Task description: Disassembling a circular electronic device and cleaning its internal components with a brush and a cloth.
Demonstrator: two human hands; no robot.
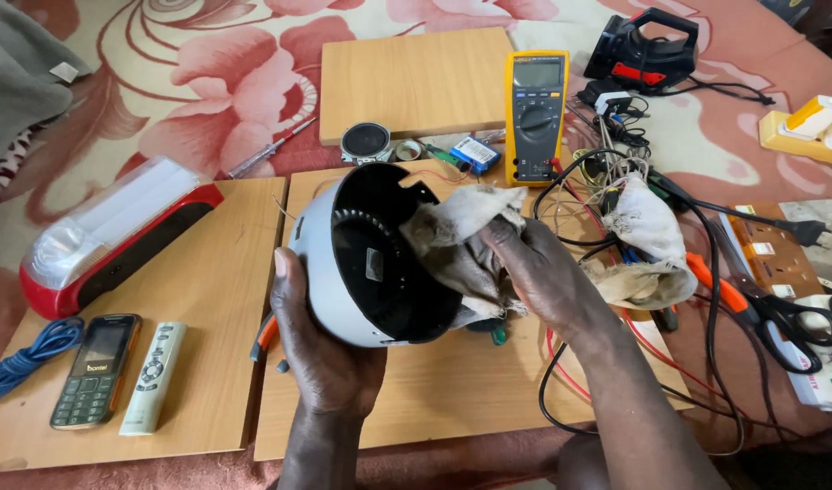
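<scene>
Gripping with both: my left hand (321, 349) cups the grey round housing (321, 272) from below and its near-left side, thumb up along the outer wall, fingers hidden underneath. My right hand (543, 277) is closed on a dirty white cloth (452, 240), pressing it into the housing's black inside. Housing sits at centre, over the middle wooden board (434, 390), tilted so its open mouth faces right and a bit toward me. So the cavity lies straight left of my right hand, which is the nearer one to it; the axis through the opening runs roughly left-right. Cloth bunches over the right rim, partly inside, with a second rag (647, 245) trailing right over tangled wires (606, 172). Yellow multimeter (536, 113) stands far, just beyond. Mobile phone (97, 367) and white remote (155, 374) lie near-left, well apart. Scissors (779, 318) sit at the right.
</scene>
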